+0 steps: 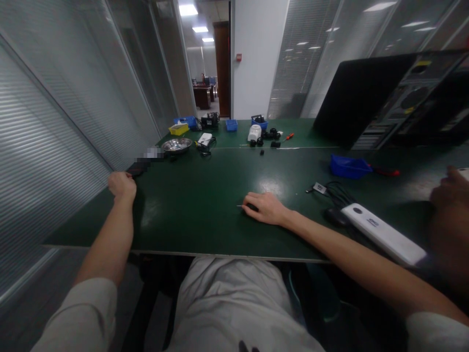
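My left hand point(122, 185) is at the left side of the green table, its fingers closed at the near end of a dark flat object point(136, 169). Part of that object is blurred out, so its kind does not show. Resting on the table in front of me, my right hand point(264, 208) has its fingers curled round a dark-handled tool point(252, 207). A thin metal shaft point(239, 206) sticks out of it to the left, like a small screwdriver's. Most of the handle is hidden by the fingers.
At the right lie a white power strip point(381, 230), a black mouse point(336, 216) and a blue tray point(350, 166). Another person's hand point(452, 195) is at the far right. A metal bowl point(176, 145) and a white device point(254, 132) stand farther back. Computer cases point(399, 93) stand back right.
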### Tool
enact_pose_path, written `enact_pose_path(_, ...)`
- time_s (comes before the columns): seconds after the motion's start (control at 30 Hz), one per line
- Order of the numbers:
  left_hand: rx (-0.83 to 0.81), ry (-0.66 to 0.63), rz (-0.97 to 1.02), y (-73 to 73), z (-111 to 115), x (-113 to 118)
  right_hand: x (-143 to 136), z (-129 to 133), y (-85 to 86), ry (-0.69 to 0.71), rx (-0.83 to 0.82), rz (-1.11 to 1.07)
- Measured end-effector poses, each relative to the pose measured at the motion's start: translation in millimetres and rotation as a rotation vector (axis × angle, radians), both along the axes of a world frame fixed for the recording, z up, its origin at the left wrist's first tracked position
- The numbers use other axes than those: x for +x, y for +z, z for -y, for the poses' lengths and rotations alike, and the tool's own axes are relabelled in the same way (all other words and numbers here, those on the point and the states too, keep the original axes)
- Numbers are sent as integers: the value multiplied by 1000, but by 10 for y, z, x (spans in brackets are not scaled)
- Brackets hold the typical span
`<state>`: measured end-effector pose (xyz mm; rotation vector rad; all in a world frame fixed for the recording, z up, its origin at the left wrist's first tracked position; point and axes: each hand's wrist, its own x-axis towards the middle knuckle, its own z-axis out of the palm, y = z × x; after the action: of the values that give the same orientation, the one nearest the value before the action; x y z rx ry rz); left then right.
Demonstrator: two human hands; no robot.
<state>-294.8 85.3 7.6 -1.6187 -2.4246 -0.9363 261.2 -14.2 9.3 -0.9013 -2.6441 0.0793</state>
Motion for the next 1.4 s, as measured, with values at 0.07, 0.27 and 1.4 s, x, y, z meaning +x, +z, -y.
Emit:
enact_pose_path(0.07, -6, 129, 9, -1, 5, 15, 2, 2, 2, 2, -5, 1)
enact_pose_path(0.27, -55, 272, 20, 28, -29, 38, 9, -19, -38, 0, 12, -2)
enact_pose_path(1.4, -92, -1385, 255, -87, 634, 2852, -6, 4, -19, -134, 39, -22)
